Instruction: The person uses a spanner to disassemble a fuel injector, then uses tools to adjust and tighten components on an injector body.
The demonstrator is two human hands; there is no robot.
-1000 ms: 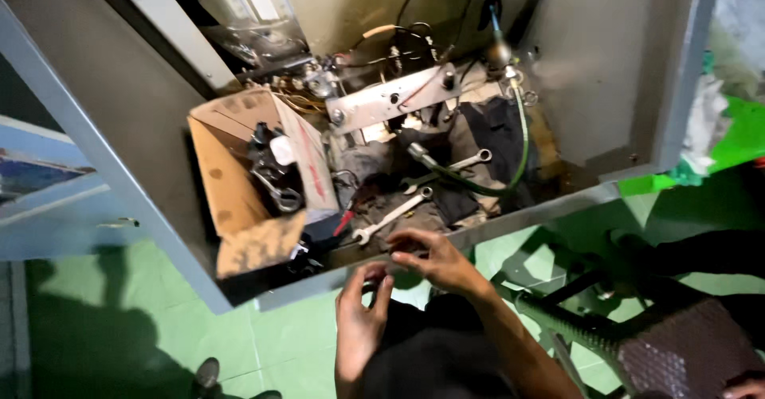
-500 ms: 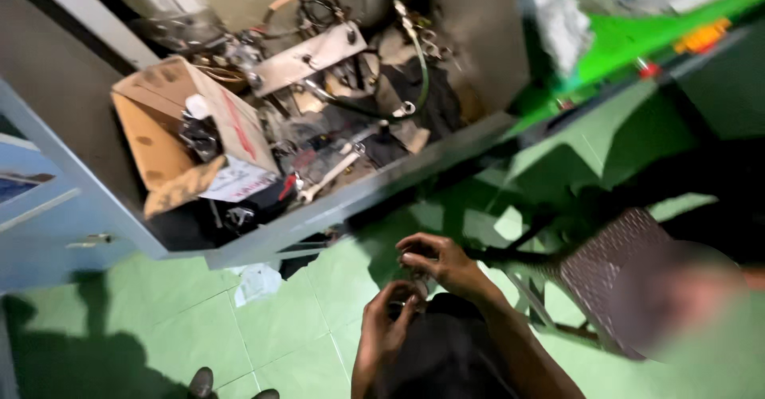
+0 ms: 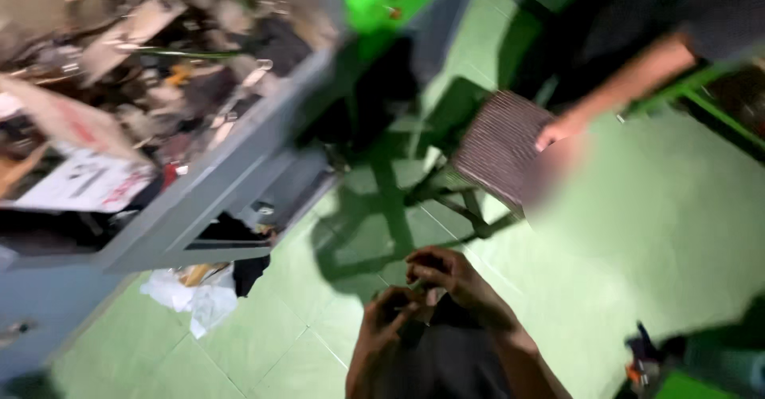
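Head view: left hand [image 3: 382, 331] meets right hand [image 3: 446, 275].

Single head-worn view, steeply downward (tilted, motion-blurred), close above hands, green tiled floor [image 3: 637, 247] beyond

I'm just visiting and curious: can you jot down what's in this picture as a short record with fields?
Left hand: raised close to the right hand, fingers curled; grip unclear through blur
Right hand: fingertips pinched at something small, too blurred to name
Cabinet: grey, open, cluttered with tools and a cardboard box
Stool: brown woven seat, another person's hand on it
Floor: green tiles
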